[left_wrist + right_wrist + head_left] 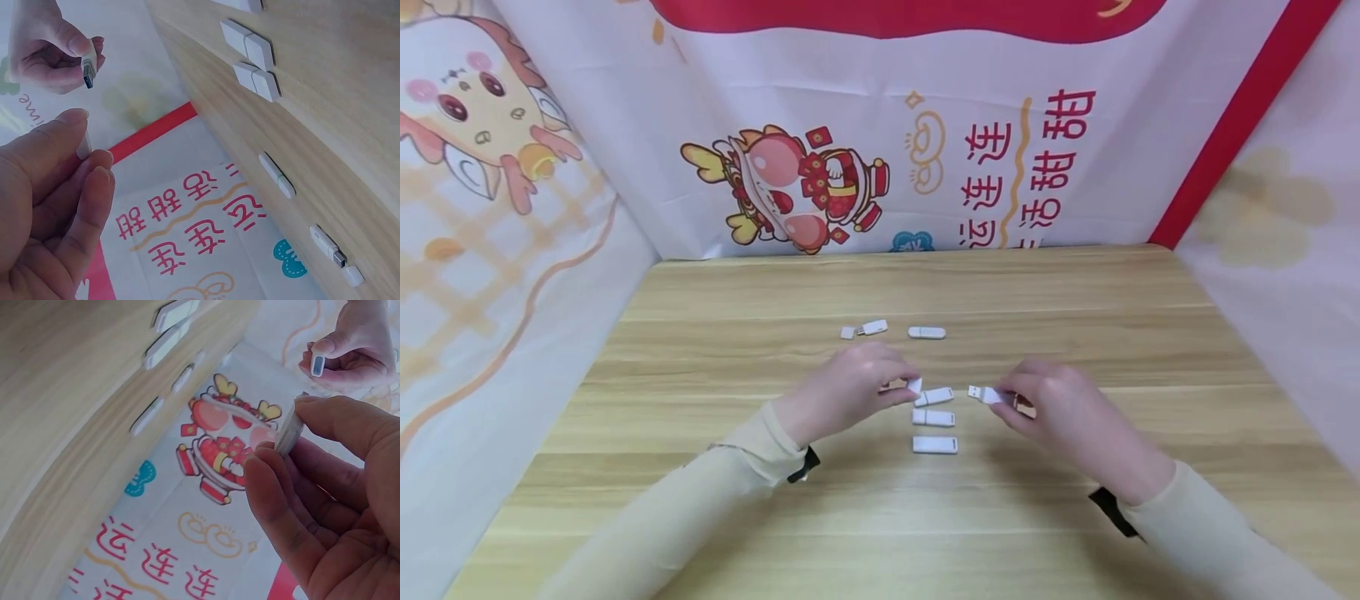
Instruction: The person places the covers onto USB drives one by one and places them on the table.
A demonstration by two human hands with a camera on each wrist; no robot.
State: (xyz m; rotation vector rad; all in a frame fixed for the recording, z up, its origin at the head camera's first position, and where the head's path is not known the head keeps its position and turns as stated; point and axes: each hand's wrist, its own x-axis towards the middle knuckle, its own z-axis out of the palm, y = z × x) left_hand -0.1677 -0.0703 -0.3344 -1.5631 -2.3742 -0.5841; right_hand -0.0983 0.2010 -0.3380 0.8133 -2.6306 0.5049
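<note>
Between thumb and fingertips, my left hand (850, 385) pinches a small white USB stick cap (914, 385). Its hollow end shows in the right wrist view, where the cap (318, 364) faces the camera. My right hand (1063, 408) pinches a white USB stick (992, 396) with its metal plug bare and pointing left. The left wrist view also shows this plug (89, 76). Cap and stick are apart, held above the table. Below and between the hands lie three capped white USB sticks in a column: an upper one (935, 397), a middle one (933, 417) and a lower one (935, 445).
Farther back on the wooden table (737, 292) lies an uncapped USB stick (874, 327), its loose cap (847, 332) just left of the plug. A rounded capped stick (927, 332) lies to its right. Printed cloth (850, 83) hangs behind and along both sides.
</note>
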